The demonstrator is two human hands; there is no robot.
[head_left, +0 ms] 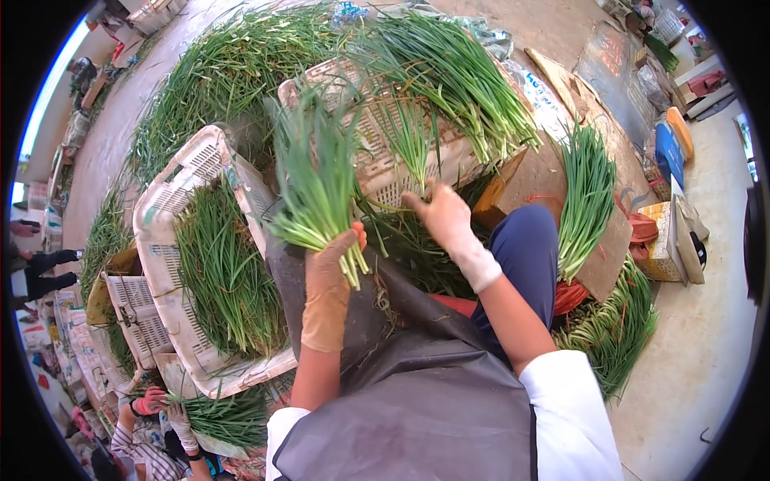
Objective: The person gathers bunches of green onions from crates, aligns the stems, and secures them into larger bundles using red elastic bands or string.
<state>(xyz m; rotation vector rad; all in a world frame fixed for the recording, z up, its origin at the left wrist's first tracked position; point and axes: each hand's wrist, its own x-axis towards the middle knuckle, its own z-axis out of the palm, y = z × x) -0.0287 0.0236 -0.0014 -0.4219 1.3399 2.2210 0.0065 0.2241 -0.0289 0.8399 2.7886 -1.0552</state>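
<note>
My left hand (pixel 327 280), in a tan glove, is closed around the pale stems of a bunch of green chives (pixel 314 188). Its leaves fan upward and are blurred, and the white stem ends stick out below my fingers. To the right, my right hand (pixel 449 220), in a light glove, has its fingers curled. A thin yellowish leaf (pixel 383 207) reaches its thumb and seems pinched there. Just beyond that hand, a small bunch of chives (pixel 411 140) lies on an upturned white plastic crate (pixel 377 172), beside a larger pile of chives (pixel 449 80).
A white crate (pixel 152 216) of chives stands at my left. Loose greens (pixel 208 88) heap up behind it. Tied bunches (pixel 584 200) lie on cardboard at my right, with more below. At lower left, a co-worker's gloved hands (pixel 164 409) handle greens. A foam box (pixel 662 240) stands far right.
</note>
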